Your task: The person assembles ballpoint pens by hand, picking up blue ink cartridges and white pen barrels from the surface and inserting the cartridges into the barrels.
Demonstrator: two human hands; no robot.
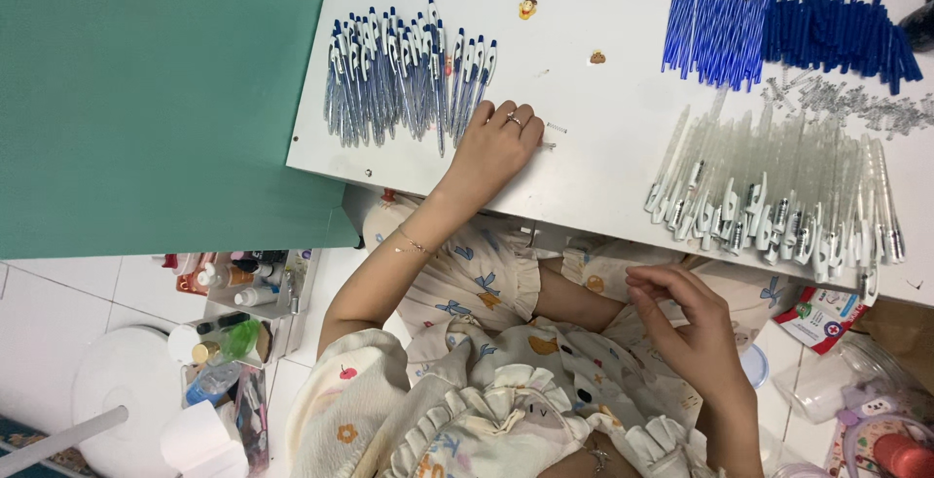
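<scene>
White bench [603, 11]: left hand [491, 147] rests fingers curled beside assembled blue pens [409, 74], gripping nothing; right hand [691, 327] pinches something tiny, can't tell what, near clear barrels [778, 191].

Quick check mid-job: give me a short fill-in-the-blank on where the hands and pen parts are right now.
1. The left hand rests on the ___ table.
2. The finished pens lie to the ___ of that hand.
3. The right hand is held over the ___.
4. The refills are ___ in colour.

Missing: white; left; lap; blue
</scene>
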